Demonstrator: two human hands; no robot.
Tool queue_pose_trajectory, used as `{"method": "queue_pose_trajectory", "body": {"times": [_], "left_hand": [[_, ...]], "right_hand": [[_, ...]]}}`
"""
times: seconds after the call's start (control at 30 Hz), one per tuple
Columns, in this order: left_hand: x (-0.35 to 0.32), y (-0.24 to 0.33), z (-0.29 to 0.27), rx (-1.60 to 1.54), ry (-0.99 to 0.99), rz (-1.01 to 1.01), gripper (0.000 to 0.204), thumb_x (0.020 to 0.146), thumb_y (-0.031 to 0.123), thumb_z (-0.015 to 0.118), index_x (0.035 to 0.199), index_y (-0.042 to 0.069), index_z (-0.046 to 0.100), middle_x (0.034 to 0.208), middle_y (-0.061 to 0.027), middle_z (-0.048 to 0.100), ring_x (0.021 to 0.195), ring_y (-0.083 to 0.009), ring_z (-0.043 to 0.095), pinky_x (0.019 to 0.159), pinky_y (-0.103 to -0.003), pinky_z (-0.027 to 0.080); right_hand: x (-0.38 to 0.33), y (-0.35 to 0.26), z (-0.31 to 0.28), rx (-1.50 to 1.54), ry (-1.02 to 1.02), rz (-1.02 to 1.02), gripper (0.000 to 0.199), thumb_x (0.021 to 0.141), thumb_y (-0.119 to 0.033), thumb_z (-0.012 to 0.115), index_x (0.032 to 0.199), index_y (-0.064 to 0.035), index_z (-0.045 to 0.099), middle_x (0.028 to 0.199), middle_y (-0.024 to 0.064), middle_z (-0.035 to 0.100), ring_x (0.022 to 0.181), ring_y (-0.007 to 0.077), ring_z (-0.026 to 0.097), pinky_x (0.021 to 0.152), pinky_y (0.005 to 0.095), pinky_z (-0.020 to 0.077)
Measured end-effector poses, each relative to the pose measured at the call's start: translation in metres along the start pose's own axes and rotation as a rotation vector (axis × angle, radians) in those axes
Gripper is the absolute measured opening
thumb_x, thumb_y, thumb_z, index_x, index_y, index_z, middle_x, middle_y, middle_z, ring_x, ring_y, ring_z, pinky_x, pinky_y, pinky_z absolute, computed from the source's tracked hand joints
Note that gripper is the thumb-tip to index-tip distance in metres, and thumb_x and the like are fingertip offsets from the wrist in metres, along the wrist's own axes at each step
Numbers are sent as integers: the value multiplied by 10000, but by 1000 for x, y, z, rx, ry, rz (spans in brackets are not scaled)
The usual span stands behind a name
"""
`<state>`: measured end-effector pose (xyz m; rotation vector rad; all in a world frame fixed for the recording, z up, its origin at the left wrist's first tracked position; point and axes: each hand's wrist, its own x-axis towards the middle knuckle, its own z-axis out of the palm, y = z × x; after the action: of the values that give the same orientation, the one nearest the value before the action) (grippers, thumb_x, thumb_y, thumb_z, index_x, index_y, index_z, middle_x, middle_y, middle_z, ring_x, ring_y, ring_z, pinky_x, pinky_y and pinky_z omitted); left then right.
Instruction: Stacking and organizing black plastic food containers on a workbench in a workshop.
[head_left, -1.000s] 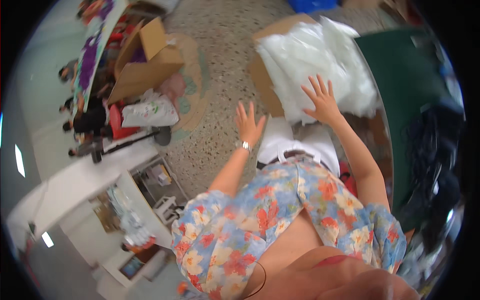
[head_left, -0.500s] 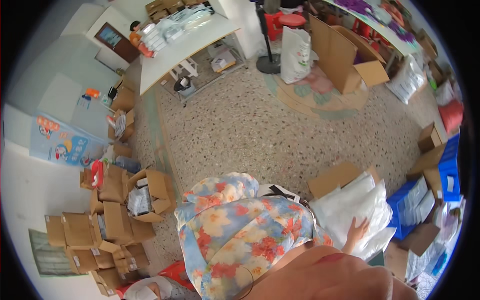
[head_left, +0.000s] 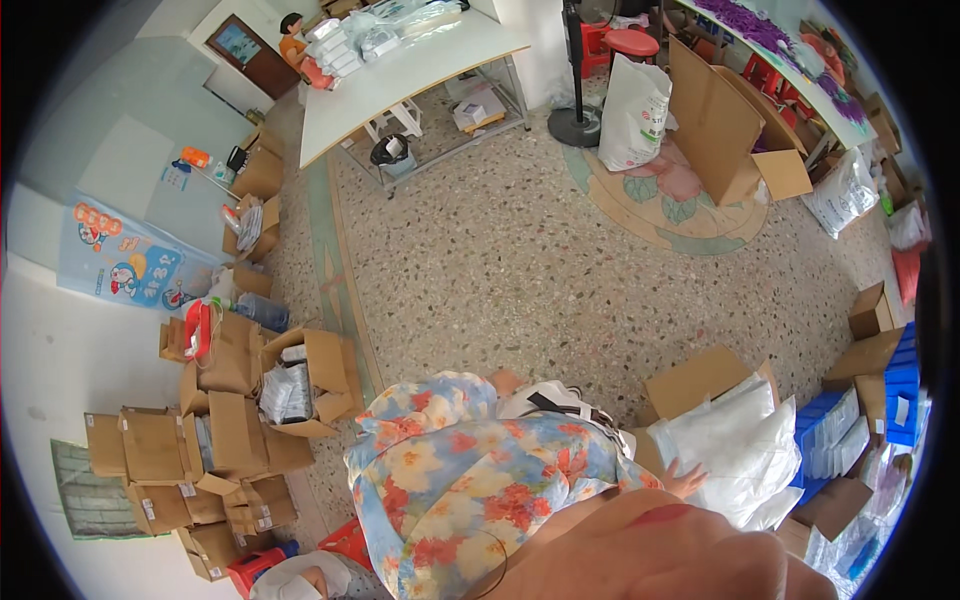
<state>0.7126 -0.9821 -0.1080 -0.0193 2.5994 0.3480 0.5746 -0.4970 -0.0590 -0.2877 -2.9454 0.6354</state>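
Observation:
My right hand (head_left: 685, 480) is at the near left side of a pile of puffy white plastic bags (head_left: 735, 440). Its fingers are spread, and it appears to touch the lowest part of the pile without gripping it. The bags fill an open cardboard box (head_left: 700, 378) whose flaps stand up behind them. Past the floral sleeve (head_left: 425, 395), a small part of my left hand (head_left: 506, 382) shows; its fingers are hidden. Just beside it lies a white thing with dark straps (head_left: 560, 402), partly covered by my floral top.
Stacked cardboard boxes (head_left: 150, 445) stand at the left. Blue crates (head_left: 830, 425) with clear packages are at the right. Across the speckled floor (head_left: 470, 270) are a white table (head_left: 430, 75), a black stand (head_left: 575, 125), a white sack (head_left: 636, 112) and a large open carton (head_left: 715, 110). Other people sit nearby.
My right hand has drawn back from the middle of the white bags to their near left side. Part of my left hand has come into sight beyond the sleeve. The whole view has shifted.

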Motion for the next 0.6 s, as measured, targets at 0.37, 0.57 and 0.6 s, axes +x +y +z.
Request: {"method": "queue_pose_trajectory", "body": {"times": [0.37, 0.57, 0.6], "left_hand": [[-83, -38, 38, 30, 13, -106, 217, 833, 194, 508, 925, 59, 650, 897, -171, 658, 907, -335, 636, 762, -443, 504], [-126, 62, 76, -717, 305, -469, 240, 830, 244, 495, 875, 127, 700, 868, -131, 680, 873, -343, 646, 763, -454, 500], [-138, 74, 93, -719, 322, -486, 240, 830, 244, 495, 875, 127, 700, 868, -131, 680, 873, -343, 646, 763, -454, 500]], "right_hand": [[-114, 47, 88, 108, -234, -74, 673, 817, -428, 634, 1298, 8, 457, 1389, 306, 328, 1297, 448, 308, 1061, 494, 291], [-103, 109, 77, 35, -400, -64, 673, 827, -471, 606, 1281, 11, 482, 1371, 318, 349, 1275, 454, 334, 1056, 493, 298], [-96, 98, 57, 29, -451, -68, 670, 835, -483, 590, 1273, 14, 491, 1368, 325, 349, 1265, 456, 345, 1054, 492, 300]]}}
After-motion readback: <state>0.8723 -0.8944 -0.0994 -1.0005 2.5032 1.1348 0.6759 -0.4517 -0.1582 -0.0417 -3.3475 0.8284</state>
